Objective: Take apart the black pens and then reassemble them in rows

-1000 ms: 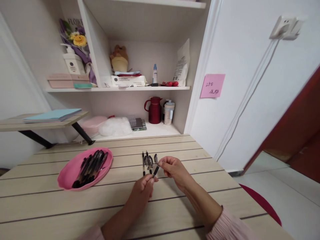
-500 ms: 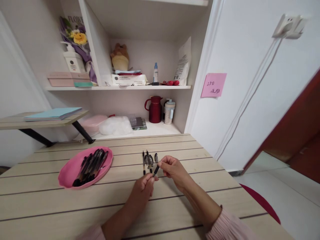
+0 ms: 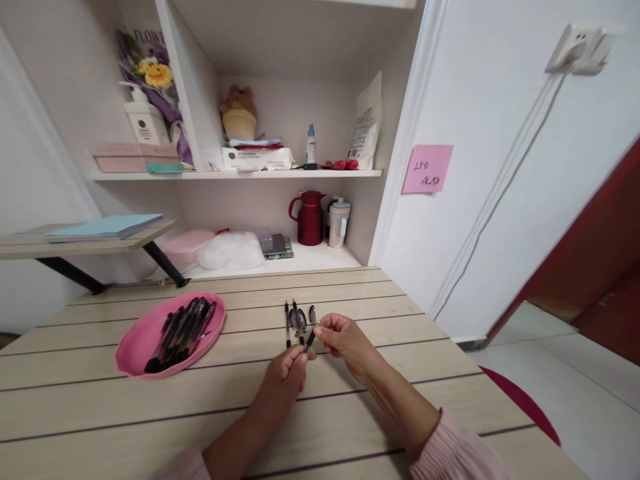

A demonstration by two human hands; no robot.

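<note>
A pen [image 3: 310, 339] with a black grip slants between my two hands, low over the table. My left hand [image 3: 289, 368] is closed around its lower end and hides part of the barrel. At the upper end, the thumb and forefinger of my right hand [image 3: 341, 339] pinch the tip; whether a separate small part is between them cannot be made out. Just beyond my fingers lie a slim pen [image 3: 287, 321], several dark pen caps [image 3: 301, 321] close together, and a single cap [image 3: 313, 313] slightly to the right.
On the left, a pink scalloped dish [image 3: 129, 343] holds several black pens [image 3: 183, 333]. Behind it stands a small raised shelf [image 3: 145, 241] on black legs. A red jug [image 3: 311, 220] and a pale cup [image 3: 339, 223] are at the back, in the cubby.
Both hands keep their hold on the pen, which has shifted very slightly to the left. The dish and loose caps are unmoved.
</note>
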